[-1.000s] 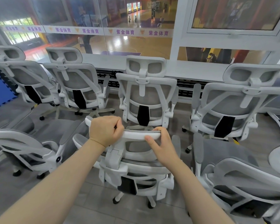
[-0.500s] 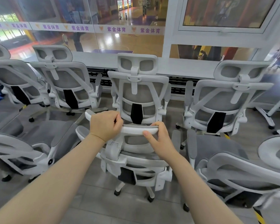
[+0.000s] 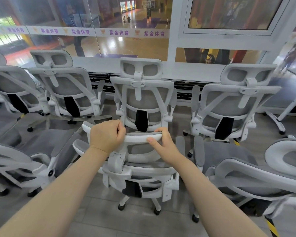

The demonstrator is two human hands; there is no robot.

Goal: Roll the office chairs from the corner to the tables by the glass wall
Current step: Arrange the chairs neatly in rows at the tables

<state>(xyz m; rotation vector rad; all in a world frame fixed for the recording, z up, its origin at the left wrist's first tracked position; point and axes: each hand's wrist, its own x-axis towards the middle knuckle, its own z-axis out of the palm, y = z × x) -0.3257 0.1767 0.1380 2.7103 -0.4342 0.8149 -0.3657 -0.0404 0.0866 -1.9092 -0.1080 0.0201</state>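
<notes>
A white-framed office chair with grey mesh (image 3: 140,170) stands right in front of me, its back toward me. My left hand (image 3: 106,135) grips the left part of its headrest bar, fingers curled over the top. My right hand (image 3: 162,144) holds the right end of the same bar, thumb on the near face and fingers wrapped behind. Ahead, a row of matching chairs faces the long white table (image 3: 186,71) by the glass wall (image 3: 126,40); the nearest of them (image 3: 142,96) is just beyond the held headrest.
More chairs stand close on both sides: one low at the left (image 3: 24,159), one at the right (image 3: 246,171). Parked chairs fill the row at the left (image 3: 65,89) and right (image 3: 237,103). A white table leg (image 3: 280,115) stands far right. Grey tiled floor shows beneath me.
The view has swung slightly right and nearer to the row at the glass wall. Both hands keep their hold on the headrest.
</notes>
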